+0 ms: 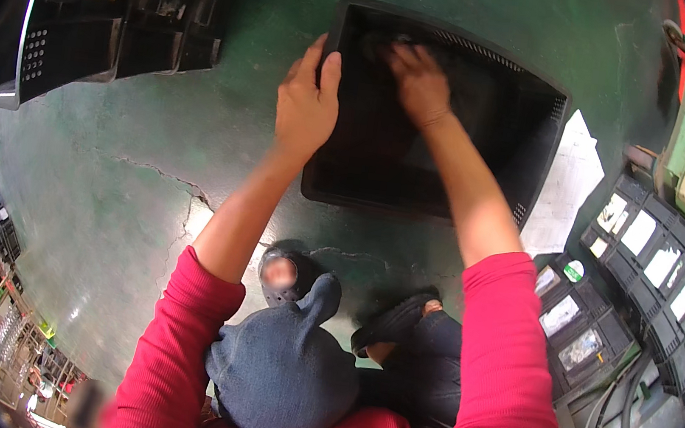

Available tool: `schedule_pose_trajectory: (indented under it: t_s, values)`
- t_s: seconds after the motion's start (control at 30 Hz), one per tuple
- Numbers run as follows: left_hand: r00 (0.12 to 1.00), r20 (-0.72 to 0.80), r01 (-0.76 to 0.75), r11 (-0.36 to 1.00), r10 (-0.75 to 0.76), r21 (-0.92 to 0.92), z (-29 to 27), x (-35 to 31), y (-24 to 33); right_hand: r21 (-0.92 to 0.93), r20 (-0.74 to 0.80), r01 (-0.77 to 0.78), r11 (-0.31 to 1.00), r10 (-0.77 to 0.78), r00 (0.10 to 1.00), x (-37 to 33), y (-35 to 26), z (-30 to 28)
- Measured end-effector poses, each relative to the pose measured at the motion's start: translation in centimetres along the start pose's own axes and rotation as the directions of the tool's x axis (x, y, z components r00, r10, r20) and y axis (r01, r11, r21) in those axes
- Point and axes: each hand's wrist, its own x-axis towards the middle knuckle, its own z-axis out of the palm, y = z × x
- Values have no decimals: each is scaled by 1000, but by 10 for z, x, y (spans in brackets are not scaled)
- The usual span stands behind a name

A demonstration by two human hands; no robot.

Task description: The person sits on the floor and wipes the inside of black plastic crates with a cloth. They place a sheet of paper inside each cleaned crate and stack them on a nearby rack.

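Note:
A black plastic crate (412,208), with small holes along its far and right walls, lies on the green floor in front of me. My left hand (308,105) grips its left rim, thumb over the edge and fingers along the outside. Inside the crate, toward the far left corner, is my right hand (419,85), its fingers smeared by motion. Something dark shows at those fingertips, too blurred to name. The crate's inner floor is deep in shadow.
Stacked black crates (149,49) stand at the far left. A white sheet (566,186) lies beside the crate's right wall. On the right are more black crates (654,252) with white labels, near hoses (632,421). Wire racks (7,335) stand at the lower left.

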Motion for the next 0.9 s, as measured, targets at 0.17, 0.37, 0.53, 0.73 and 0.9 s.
schedule_pose_trajectory:
  t_s: [0.17, 0.37, 0.53, 0.73, 0.9]
  values:
    - [998, 20, 58, 998, -58, -7, 2, 2, 8, -304, 106, -232, 924, 275, 956, -72, 84, -50]
    - [998, -9, 55, 998, -55, 0, 7, 1, 9, -627, 274, 106, 772, 91, 957, -100, 80, -97]
    - [990, 8, 144, 990, -144, -8, 5, 0, 12, -327, 658, 277, 904, 8, 753, -141, 44, -120]
    - [997, -62, 39, 998, -36, 45, 10, -2, 5, 109, 695, -493, 863, 289, 659, -130, 22, -112]
    - [999, -4, 50, 999, -50, 17, 8, 0, 14, 198, 742, -441, 875, 160, 651, -59, -73, -29]
